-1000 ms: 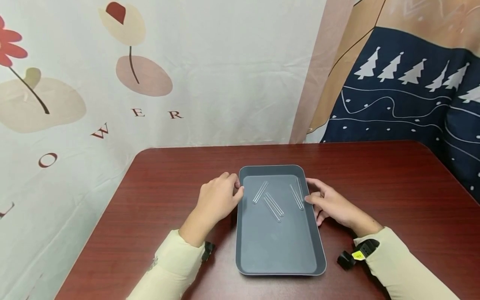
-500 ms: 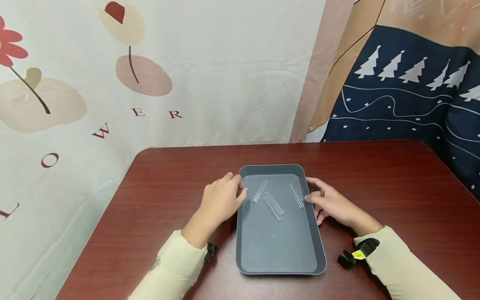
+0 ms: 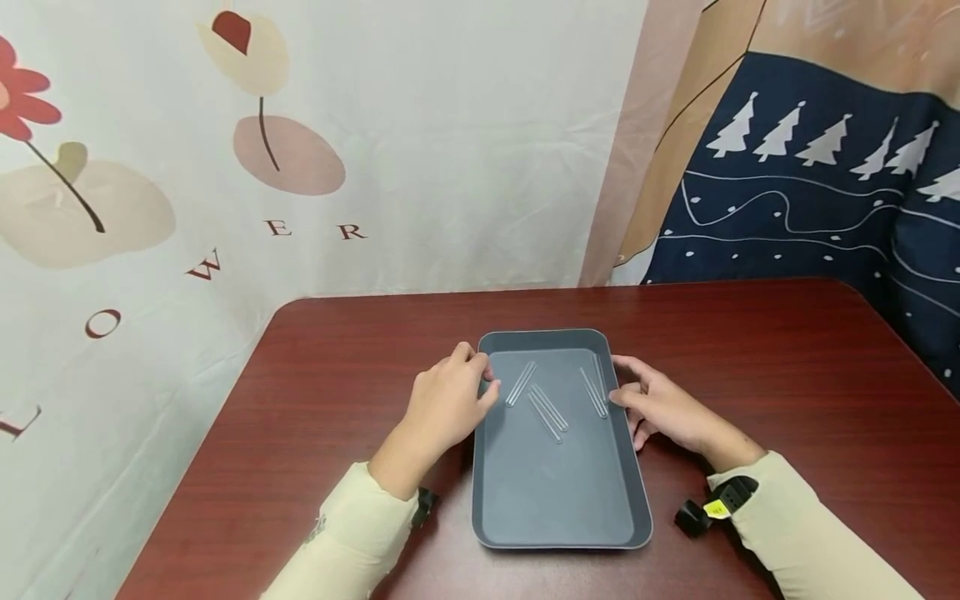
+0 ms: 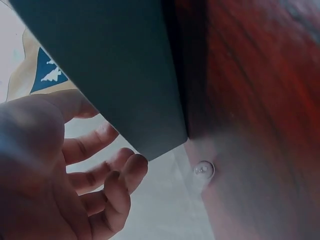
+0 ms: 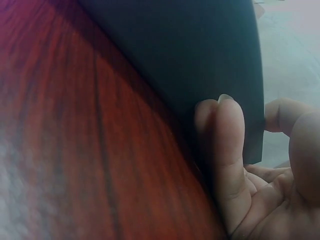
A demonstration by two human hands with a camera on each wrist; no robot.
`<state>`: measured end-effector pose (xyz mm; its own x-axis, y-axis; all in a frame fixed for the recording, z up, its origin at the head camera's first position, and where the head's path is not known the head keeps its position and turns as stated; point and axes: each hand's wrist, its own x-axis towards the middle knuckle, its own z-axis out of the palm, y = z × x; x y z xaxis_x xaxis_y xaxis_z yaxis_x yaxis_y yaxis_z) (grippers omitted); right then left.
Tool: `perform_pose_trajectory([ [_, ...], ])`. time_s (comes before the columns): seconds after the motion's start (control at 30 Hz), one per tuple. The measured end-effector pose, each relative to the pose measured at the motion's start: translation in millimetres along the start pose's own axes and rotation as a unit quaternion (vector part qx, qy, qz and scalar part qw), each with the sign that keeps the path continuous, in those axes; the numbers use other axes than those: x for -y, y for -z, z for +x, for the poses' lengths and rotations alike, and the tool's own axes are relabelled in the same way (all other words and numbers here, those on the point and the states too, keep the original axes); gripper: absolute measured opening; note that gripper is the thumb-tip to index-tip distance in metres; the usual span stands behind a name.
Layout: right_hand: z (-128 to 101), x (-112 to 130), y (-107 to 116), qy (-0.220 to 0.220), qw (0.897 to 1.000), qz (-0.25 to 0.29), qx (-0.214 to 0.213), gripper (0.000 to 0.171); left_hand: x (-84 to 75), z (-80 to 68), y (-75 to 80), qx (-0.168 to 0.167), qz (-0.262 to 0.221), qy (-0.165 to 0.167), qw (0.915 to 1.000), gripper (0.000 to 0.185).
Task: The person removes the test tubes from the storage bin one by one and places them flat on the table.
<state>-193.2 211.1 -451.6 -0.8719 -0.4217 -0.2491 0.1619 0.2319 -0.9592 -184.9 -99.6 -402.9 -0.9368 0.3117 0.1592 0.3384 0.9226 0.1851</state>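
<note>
A grey rectangular tray lies on the table, and several slim, clear tubes with rounded ends rest in its far half. My left hand is at the tray's far left side, its thumb and fingers loosely bent over the rim and short of the tubes. No object shows between these fingers in the left wrist view. My right hand grips the tray's right side, thumb on the rim and other fingers against the outer wall. In the right wrist view, fingertips press the tray's dark outer wall.
The tray stands on a dark red wooden table with rounded far corners. Behind it hangs a pale cloth with flower prints, and a navy cloth with white trees at right. A black camera sits on the right wrist.
My left hand has moved slightly right, from beside the tray's left rim to just over it. The right hand, tray and tubes stay in place.
</note>
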Motion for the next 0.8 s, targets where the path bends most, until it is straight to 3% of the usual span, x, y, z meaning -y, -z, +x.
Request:
perform_pose_trajectory([
  [0.4,-1,-2,1,-0.001,1.000,0.014,0.005,0.067,-14.0,5.6,-1.1,0.003,0.016,-0.019,0.9997,0.016],
  [0.8,-1,-2,0,-0.001,1.000,0.008,0.002,0.066,-20.9,9.1,-7.5,0.050,0.032,-0.009,0.9982,0.020],
])
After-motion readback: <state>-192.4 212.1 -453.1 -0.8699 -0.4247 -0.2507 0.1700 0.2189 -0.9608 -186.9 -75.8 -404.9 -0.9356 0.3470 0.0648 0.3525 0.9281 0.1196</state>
